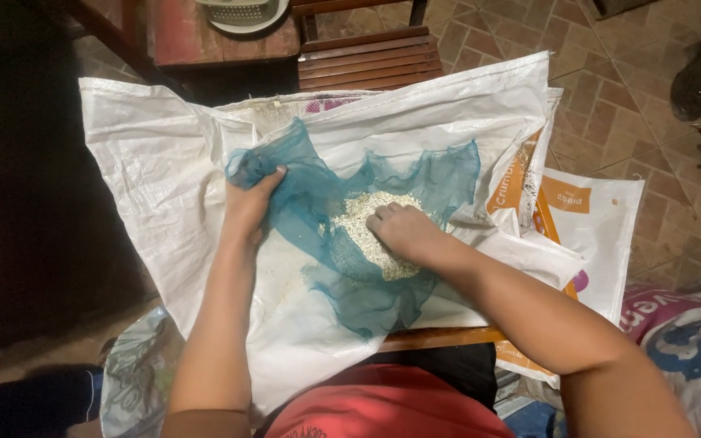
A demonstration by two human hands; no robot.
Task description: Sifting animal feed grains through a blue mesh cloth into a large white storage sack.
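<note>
A thin blue mesh cloth (415, 174) lies spread over a white woven sack (148, 170) on my lap. A pile of pale grainy material (363, 223) sits in the middle of the cloth. My left hand (249, 207) grips a bunched corner of the blue cloth at its upper left. My right hand (399, 231) rests knuckles up on the grain pile, fingers curled into it.
A wooden slatted chair (367, 61) and a dark red table (204, 36) with a pale plastic basket (241, 12) stand ahead. More printed sacks (594, 219) lie to the right on the tiled floor (610, 105). Another printed bag (691, 341) is at lower right.
</note>
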